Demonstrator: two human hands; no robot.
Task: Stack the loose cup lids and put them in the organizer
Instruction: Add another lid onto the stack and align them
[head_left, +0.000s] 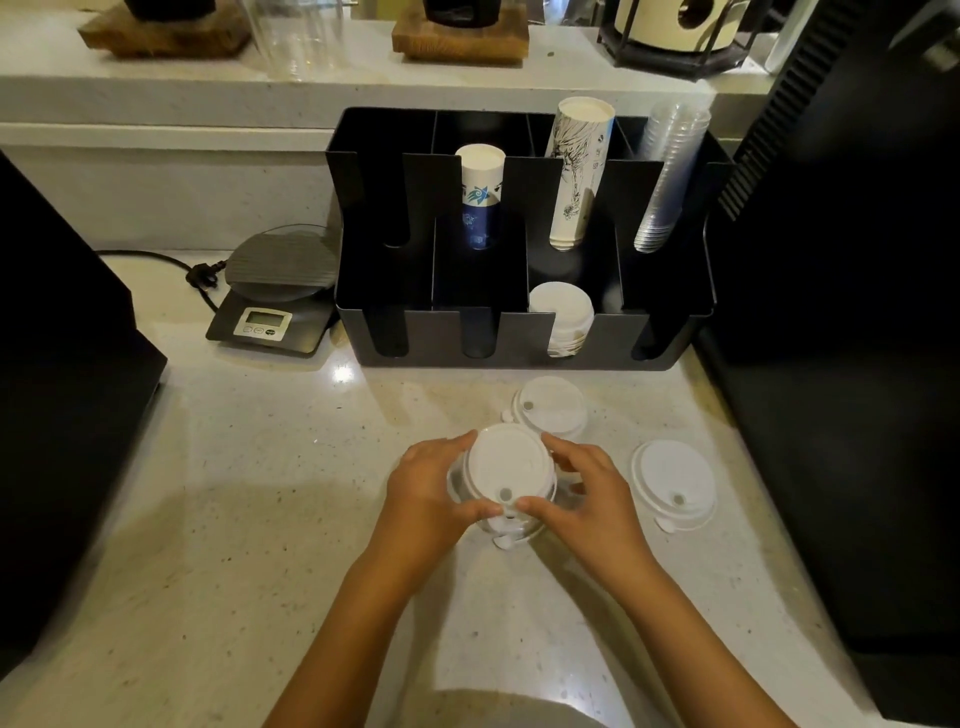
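Observation:
A small stack of white cup lids (506, 467) sits on the pale counter in front of me. My left hand (434, 486) grips its left side and my right hand (584, 488) grips its right side, fingertips meeting at the near rim. Another white lid or short lid stack (553, 408) lies just behind, and a single lid (674, 480) lies to the right. The black organizer (670, 353) stands at the back of the counter; its front row holds a stack of white lids (563, 312) in the third slot.
The organizer's back row holds blue-patterned paper cups (480, 192), sketch-printed paper cups (579, 171) and clear plastic cups (667, 176). A digital scale (270, 306) with a cable sits left of it. Dark machines (857, 312) flank the counter on both sides.

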